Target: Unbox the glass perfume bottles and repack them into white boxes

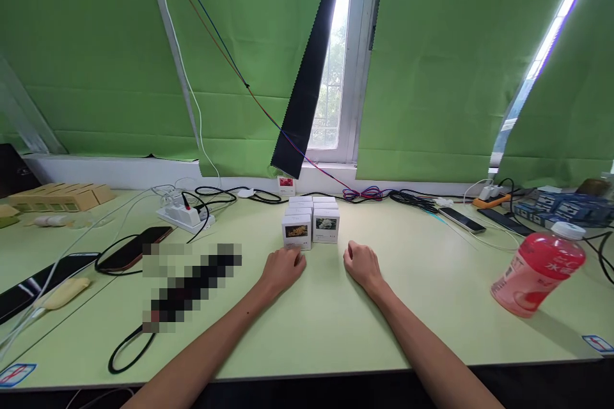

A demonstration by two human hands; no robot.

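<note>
Several small white boxes with flower pictures stand in two rows on the pale green table (336, 326). The front left box (296, 232) shows a yellow flower and the front right box (326, 226) a white one. My left hand (283, 268) rests curled on the table just in front of the left box, fingers closed, touching or almost touching its base. My right hand (362, 264) lies curled on the table a little to the right of the boxes, holding nothing.
A pink drink bottle (537, 275) stands at the right. A white power strip (185, 214) with cables, phones (132, 250) and a black cord lie left. Another phone (461, 220) and blue boxes (566, 208) are far right. One small box (286, 185) leans on the window sill.
</note>
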